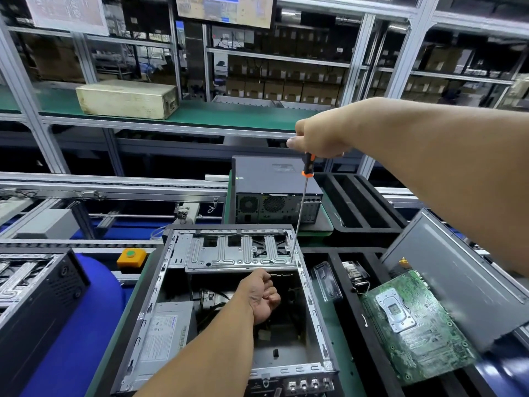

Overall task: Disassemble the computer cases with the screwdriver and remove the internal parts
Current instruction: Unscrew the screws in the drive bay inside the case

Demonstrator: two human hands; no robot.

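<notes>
An open computer case [310, 310] lies in front of me with its side off. A silver drive cage [229, 255] spans its far end, and a grey power supply [166, 330] sits at its left. My right hand [317, 136] grips the black-and-orange handle of a long screwdriver [302, 207] held nearly upright. The tip touches the right end of the drive cage. My left hand [262, 293] reaches inside the case just below the cage, fingers curled; what it touches is hidden.
A removed green motherboard [415, 325] leans on a grey side panel [458, 270] at right, over black foam trays [360, 207]. A closed dark computer case [272, 193] stands behind. Another case [37, 293] lies at left, by an orange-housed button [131, 257] and conveyor rails.
</notes>
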